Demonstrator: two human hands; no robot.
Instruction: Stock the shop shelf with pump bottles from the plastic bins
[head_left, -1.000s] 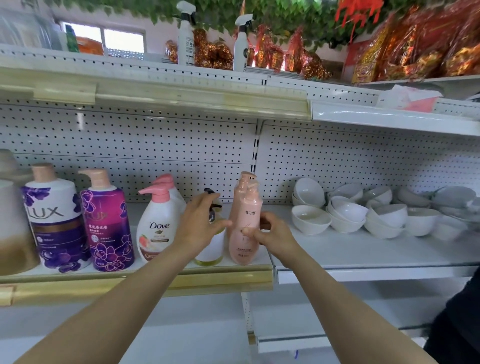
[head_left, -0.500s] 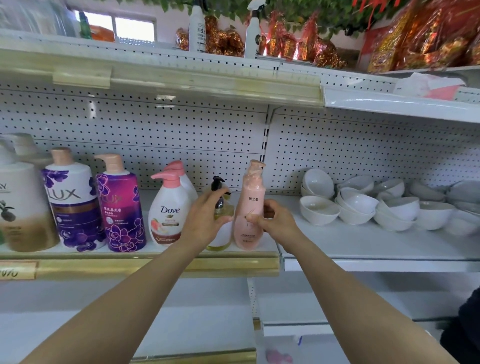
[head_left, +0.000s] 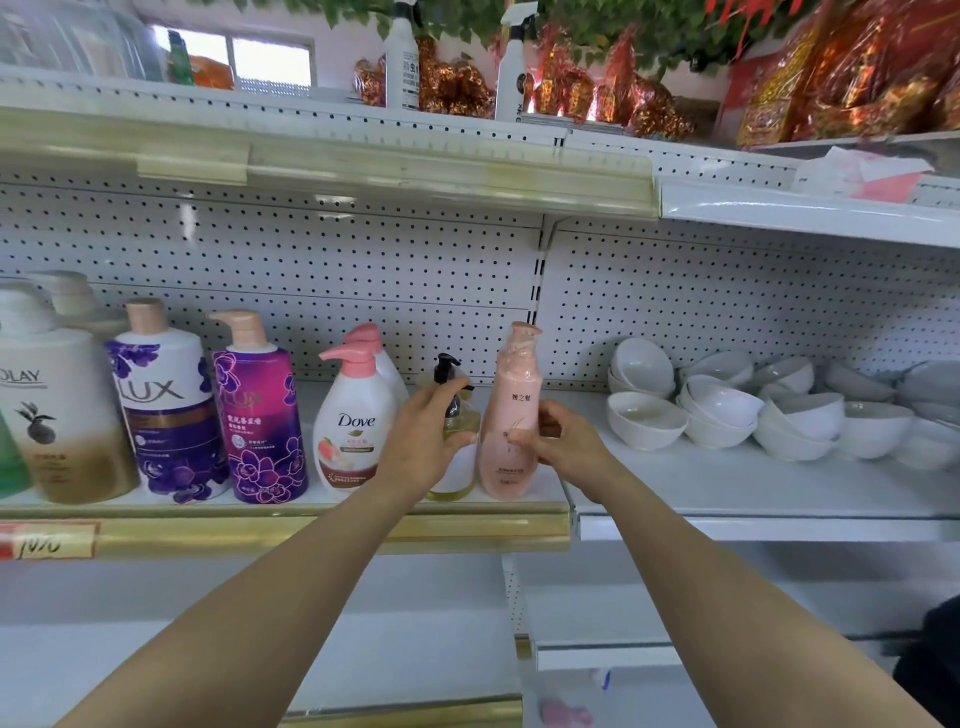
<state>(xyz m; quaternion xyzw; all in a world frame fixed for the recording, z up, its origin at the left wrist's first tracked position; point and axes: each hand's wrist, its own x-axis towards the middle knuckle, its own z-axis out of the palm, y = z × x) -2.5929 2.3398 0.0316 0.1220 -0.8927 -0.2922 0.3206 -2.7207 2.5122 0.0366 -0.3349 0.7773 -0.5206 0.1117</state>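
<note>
Head camera is showing me both hands up at the gold-edged shop shelf (head_left: 311, 530), so I am judging the stocking to be well under way rather than finished. The left hand (head_left: 426, 431) is curling its fingers round the small clear bottle of amber liquid with a black pump (head_left: 460, 465). The right hand (head_left: 563, 441) is gripping the tall pale pink pump bottle (head_left: 511, 395) between thumb and fingers at its lower half. These two bottles are standing upright just beside each other near the shelf's front edge, at the right end of the row. To their left, a white Dove bottle with a pink pump (head_left: 350, 431), a magenta Lux bottle (head_left: 260, 415), a white and purple Lux bottle (head_left: 166, 405) and a cream and gold Olay bottle (head_left: 57, 415) are already lining the shelf. What I am reading as left is letting go, perhaps squaring the pair, then fetching more. The plastic bins are not showing in this view, so I cannot tell how many bottles are waiting. White ceramic bowls (head_left: 727, 410) are filling the neighbouring bay on the right.
</note>
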